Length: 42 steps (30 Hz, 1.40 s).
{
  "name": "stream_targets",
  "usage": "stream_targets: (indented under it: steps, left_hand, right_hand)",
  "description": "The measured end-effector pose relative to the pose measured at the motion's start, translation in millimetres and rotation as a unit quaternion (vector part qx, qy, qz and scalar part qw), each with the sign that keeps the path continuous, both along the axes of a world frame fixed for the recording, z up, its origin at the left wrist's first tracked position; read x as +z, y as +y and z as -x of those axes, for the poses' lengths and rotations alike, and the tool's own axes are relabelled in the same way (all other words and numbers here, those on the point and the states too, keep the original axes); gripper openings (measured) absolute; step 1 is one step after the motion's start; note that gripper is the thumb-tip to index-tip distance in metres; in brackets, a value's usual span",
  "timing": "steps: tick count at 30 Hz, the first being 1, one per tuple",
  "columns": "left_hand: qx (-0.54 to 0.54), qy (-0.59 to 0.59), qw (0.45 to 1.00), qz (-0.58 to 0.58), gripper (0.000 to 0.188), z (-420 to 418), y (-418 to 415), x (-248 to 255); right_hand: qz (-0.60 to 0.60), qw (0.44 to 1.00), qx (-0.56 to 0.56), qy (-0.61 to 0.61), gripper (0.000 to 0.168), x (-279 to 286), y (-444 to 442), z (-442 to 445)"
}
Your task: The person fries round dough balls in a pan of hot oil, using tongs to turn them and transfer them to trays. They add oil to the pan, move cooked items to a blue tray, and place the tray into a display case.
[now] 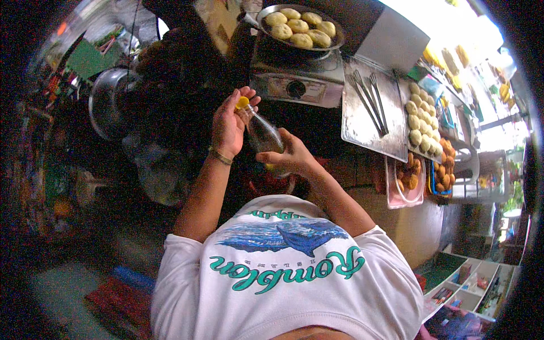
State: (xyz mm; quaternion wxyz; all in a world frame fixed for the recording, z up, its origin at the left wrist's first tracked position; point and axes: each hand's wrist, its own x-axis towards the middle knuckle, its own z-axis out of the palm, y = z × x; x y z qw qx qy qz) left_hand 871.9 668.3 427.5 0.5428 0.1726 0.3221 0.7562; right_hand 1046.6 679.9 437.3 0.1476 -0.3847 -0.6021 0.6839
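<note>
My right hand (289,155) grips the lower part of a clear bottle (263,129) with a yellow cap (242,103). The bottle tilts, its cap pointing up and to the left. My left hand (233,119) is half curled beside the capped end, palm towards the bottle; whether it presses on the cap is hard to tell. Beyond my hands, a round metal pan (338,44) with several pale dough pieces (298,26) rests on a metal stove (297,80) that has a black knob.
Metal tongs (369,102) lie on a metal tray (352,127) at the right. Past it are rows of pale dough balls (420,123), browned pieces (444,165) and a pink-rimmed container (403,202). A large metal pot (104,106) is at the left. A divided box (471,280) sits at lower right.
</note>
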Motion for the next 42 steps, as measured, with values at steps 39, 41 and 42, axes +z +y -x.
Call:
stream_targets:
  steps: [39,41,42]
  left_hand:
    - [0.001,0.350,0.932,-0.095,0.033,-273.0,161.7,58.3]
    - [-0.047,0.336,0.939,-0.053,0.033,-295.1,176.7,32.2]
    - [-0.074,0.348,0.934,-0.021,0.032,-300.4,183.2,15.1]
  right_hand:
    - [-0.324,0.933,-0.153,0.043,0.078,31.2,166.3,-265.1]
    - [-0.281,0.934,-0.218,0.038,0.078,12.5,198.6,-313.1]
    - [-0.340,0.901,-0.266,0.040,0.075,9.5,214.7,-337.3]
